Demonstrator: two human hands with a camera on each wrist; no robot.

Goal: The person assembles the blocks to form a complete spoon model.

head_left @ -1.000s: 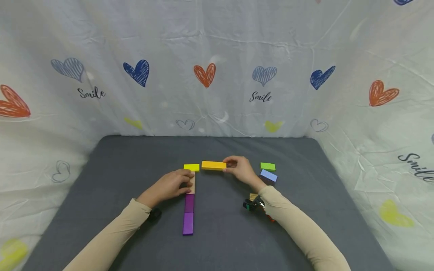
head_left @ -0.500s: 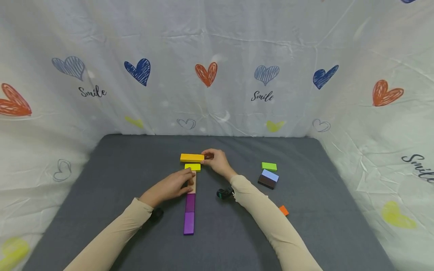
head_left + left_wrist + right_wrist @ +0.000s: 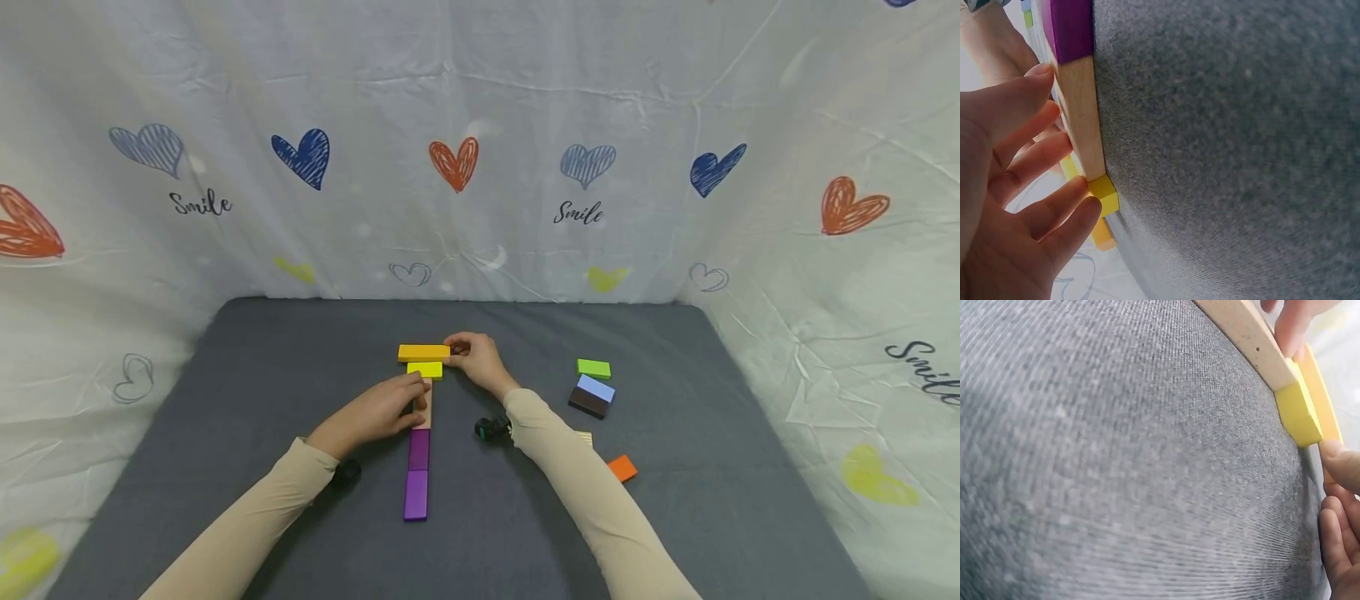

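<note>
A: Change on the desk [image 3: 300, 350]?
B: Slight gap has closed. The right hand [image 3: 480, 363], thumb and fingers pinching one end, has the amber block [image 3: 423, 353] crosswise, apparently touching the far side of the yellow block [image 3: 427, 368]. Judged: placement nearly settled.
A: And the left hand [image 3: 375, 412]?
B: Fingers loosely spread, touching the plain wooden block [image 3: 1085, 115].
A: Hidden?
B: The right sleeve [image 3: 592, 492] covers part of the orange block [image 3: 624, 467] and most of a pale block [image 3: 585, 437]; full shape, can't tell.
</note>
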